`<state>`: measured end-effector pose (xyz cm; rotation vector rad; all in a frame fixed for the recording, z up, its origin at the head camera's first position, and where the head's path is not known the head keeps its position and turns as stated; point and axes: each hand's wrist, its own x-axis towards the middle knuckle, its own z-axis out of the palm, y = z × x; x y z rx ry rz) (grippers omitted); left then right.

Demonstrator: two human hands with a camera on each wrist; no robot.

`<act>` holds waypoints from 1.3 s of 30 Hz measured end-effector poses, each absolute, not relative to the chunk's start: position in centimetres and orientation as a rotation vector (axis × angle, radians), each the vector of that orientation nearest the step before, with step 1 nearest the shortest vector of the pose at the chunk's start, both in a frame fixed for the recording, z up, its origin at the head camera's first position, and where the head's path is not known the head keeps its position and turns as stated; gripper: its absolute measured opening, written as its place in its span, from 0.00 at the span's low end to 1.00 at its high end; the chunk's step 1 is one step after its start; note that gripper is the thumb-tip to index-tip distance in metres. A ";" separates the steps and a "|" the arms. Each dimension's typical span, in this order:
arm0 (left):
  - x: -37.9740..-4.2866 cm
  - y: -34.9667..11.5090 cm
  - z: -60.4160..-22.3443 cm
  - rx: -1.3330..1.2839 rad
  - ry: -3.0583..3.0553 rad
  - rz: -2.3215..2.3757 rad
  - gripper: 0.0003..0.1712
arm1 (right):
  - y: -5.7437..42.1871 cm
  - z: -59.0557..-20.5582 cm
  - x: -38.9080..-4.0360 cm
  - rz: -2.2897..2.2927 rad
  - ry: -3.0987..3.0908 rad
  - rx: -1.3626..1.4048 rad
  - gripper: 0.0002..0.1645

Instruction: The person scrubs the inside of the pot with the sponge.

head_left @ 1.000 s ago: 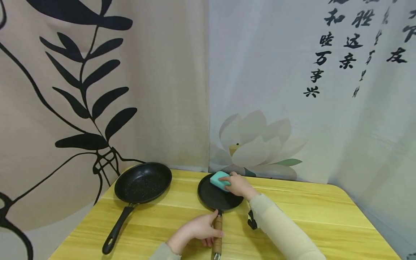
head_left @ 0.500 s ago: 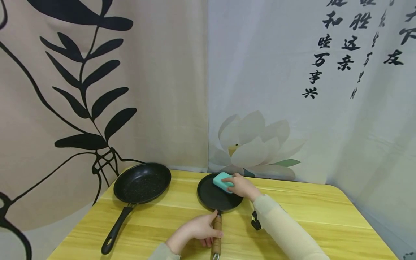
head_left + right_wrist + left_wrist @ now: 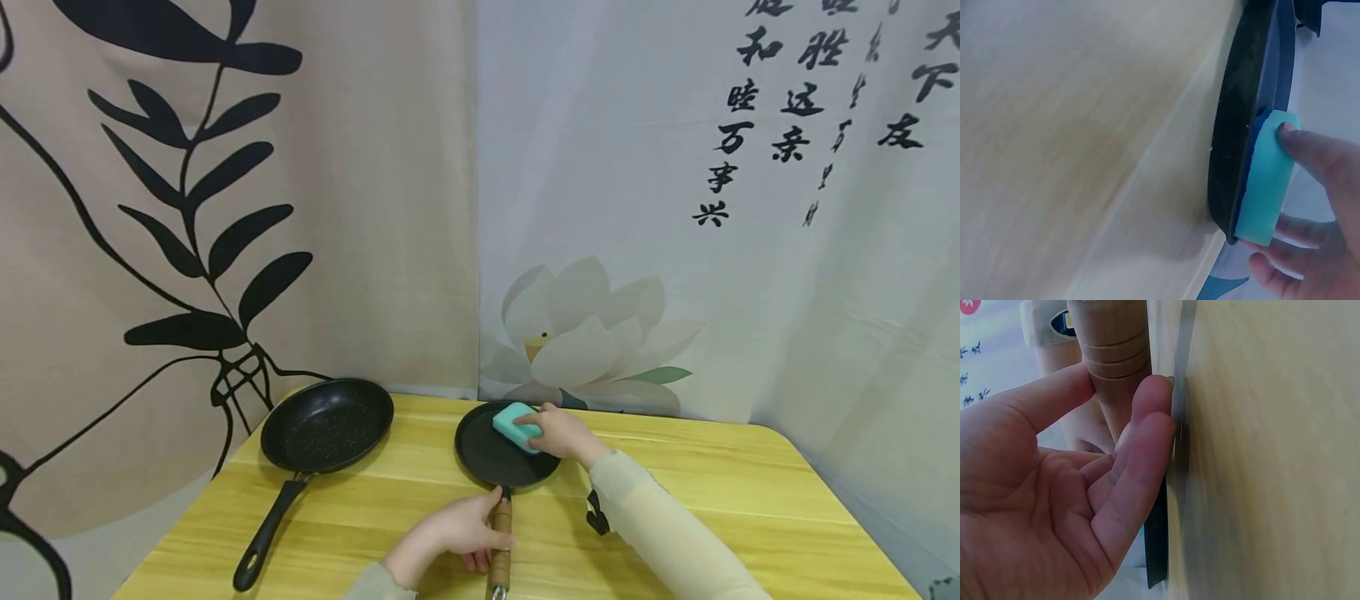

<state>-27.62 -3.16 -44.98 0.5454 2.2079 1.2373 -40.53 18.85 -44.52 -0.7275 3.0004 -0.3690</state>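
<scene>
A small flat black frying pan with a wooden handle lies at the table's middle, its handle toward the person. The left hand grips that handle; in the left wrist view the thumb and fingers lie on either side of the ribbed wood. Inside the pan, toward its far right, a turquoise sponge is held by the right hand. The right wrist view shows the sponge's dark blue rough face toward the pan, with thumb and fingers at its opposite ends.
To the left sits a larger, deeper black frying pan, its black handle pointing toward the near left. The wooden table backs onto a printed curtain. A small black object shows beside the right sleeve.
The right hand has slid the sponge a little to the right and nearer across the small pan. The left hand keeps its grip on the wooden handle.
</scene>
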 end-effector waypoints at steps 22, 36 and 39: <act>-27.6 -3.2 -45.0 0.548 2.224 1.230 0.46 | 18.7 -44.1 -39.1 -0.253 3.015 -0.736 0.29; -27.6 -3.0 -45.2 0.552 2.214 1.235 0.47 | 19.2 -43.9 -38.2 -0.298 3.000 -0.788 0.29; -27.6 -2.9 -45.3 0.554 2.217 1.232 0.47 | 19.3 -43.9 -38.1 -0.314 2.997 -0.802 0.29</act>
